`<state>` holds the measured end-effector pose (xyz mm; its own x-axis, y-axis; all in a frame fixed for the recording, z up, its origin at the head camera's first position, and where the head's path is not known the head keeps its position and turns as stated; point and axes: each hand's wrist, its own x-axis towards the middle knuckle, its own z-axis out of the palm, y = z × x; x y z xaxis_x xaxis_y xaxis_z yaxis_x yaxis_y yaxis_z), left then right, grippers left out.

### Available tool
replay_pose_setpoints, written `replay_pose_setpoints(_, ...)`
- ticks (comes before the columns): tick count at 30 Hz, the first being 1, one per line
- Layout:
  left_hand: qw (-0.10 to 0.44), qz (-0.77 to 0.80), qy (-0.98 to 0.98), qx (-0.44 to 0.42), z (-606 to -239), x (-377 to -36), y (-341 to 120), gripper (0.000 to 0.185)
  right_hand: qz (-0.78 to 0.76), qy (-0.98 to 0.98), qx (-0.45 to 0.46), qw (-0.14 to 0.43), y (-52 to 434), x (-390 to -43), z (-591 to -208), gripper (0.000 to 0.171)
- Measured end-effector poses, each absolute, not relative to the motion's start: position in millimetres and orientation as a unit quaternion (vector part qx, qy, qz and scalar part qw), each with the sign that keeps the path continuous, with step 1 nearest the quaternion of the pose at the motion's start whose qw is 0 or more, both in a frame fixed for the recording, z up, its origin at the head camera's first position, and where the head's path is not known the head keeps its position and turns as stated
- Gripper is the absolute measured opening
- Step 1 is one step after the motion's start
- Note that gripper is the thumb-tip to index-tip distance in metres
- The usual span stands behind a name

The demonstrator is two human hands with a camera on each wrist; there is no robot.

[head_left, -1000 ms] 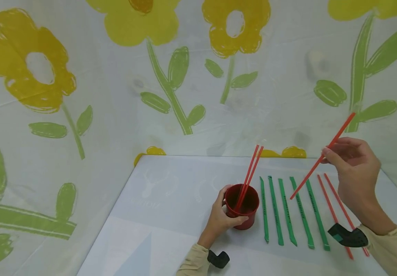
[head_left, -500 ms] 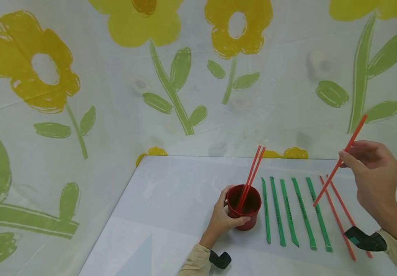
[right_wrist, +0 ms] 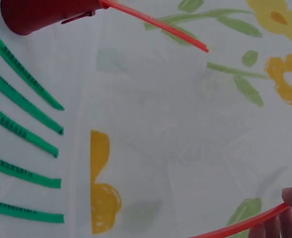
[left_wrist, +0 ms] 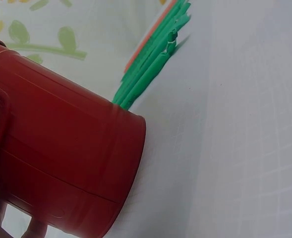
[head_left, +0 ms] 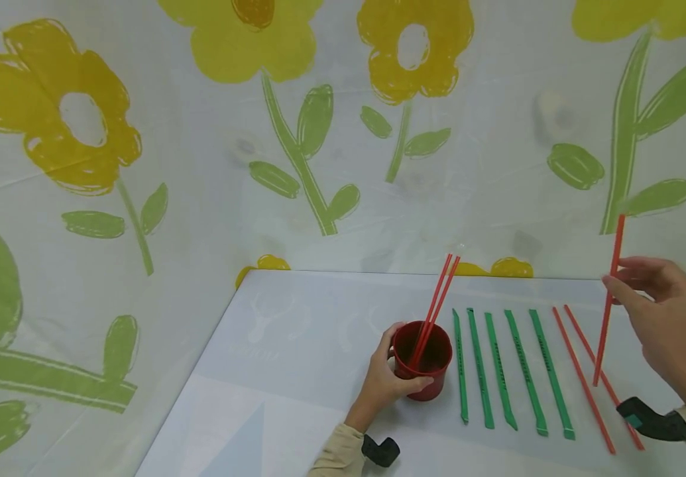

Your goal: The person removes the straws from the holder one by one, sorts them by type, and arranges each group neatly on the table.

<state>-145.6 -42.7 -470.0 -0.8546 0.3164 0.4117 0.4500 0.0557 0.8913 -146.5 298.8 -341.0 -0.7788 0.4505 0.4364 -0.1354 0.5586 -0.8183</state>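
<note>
A red straw (head_left: 603, 331) is hanging near vertical above the right part of the worktop (head_left: 295, 371); the right hand (head_left: 667, 315) is pinching it slightly above mid-length. The shaft is slim, so a loosened pinch could be letting it pivot or drop. Its lower end is overlapping a pair of loose red straws (head_left: 581, 374) in the head view; contact cannot be confirmed from this angle. If touching, it could be nudging them out of line.

Five green printed sticks (head_left: 500, 371) are lying in a row between these and the dark red mug (head_left: 435, 383). A low forearm pass could be scattering the row. The left hand (head_left: 380, 381) is gripping the standing mug; uneven thumb pressure could be tilting it, shifting the two leaning straws (head_left: 442, 278) inside.
</note>
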Motion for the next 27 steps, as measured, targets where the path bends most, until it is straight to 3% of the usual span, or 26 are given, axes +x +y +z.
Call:
replay_pose_setpoints(11,0.051,-0.633,-0.726,-0.264,-472,-147,-42,0.079,0.369,-0.886,-0.101,0.260,327,-150,-361,0.040)
replay_pose_setpoints(27,0.037,-0.637,-0.726,-0.256,-484,-152,-42,0.083,0.327,-0.918,-0.131,0.181,348,-163,-388,0.040)
